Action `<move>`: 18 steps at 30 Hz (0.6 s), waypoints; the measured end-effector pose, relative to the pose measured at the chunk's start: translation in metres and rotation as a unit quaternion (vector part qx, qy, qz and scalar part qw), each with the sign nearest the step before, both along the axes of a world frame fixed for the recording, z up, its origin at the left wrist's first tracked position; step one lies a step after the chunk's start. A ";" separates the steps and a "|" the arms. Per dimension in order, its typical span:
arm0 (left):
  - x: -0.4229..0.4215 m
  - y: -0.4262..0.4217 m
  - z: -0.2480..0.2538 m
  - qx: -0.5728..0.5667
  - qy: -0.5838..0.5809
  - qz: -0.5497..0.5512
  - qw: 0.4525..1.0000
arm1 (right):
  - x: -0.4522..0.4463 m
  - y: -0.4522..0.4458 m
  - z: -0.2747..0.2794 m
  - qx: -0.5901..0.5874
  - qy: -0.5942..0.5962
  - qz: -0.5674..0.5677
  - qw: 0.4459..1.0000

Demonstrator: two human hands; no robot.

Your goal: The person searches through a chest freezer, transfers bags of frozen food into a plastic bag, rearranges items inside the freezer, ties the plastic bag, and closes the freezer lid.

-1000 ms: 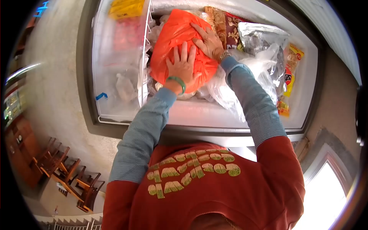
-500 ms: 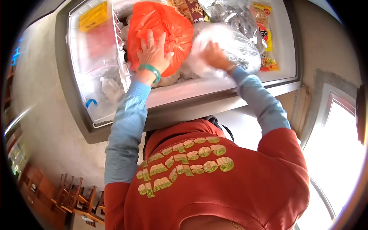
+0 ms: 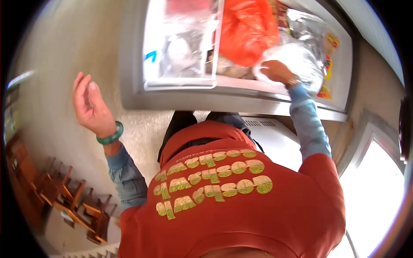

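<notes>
My left hand, with a green bangle on its wrist, is held in the air left of the chest freezer. Its fingers are loosely bent and apart, with nothing in them. Inside the freezer my right hand is closed on the near left part of a clear plastic bag. Blur and the shiny film hide its fingertips and what the bag contains. An orange-red plastic bag lies just left of and behind that hand, untouched.
A white wire basket with bagged items occupies the freezer's left end. Yellow-and-red food packets lie along its right wall. Wooden chairs stand at lower left, and a bright doorway is at right.
My left hand has come off the orange-red bag and swung left, out of the freezer. My right hand stays at the clear bag. The view has shifted, so the freezer appears further right and higher.
</notes>
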State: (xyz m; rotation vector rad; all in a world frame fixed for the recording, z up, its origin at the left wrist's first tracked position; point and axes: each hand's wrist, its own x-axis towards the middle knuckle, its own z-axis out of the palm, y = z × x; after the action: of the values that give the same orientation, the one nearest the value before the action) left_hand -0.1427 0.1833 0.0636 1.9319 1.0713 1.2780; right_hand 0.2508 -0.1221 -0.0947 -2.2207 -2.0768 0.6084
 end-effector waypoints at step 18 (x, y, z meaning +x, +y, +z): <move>-0.174 -0.064 -0.170 -0.404 0.069 0.103 0.907 | -0.283 0.112 0.097 -0.235 0.546 0.044 0.803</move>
State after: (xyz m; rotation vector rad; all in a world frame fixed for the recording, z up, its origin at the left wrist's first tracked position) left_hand -0.3164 0.1198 -0.1060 1.2966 1.5919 0.6157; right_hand -0.0320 -0.0098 0.0019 -1.2367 -1.4270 1.9695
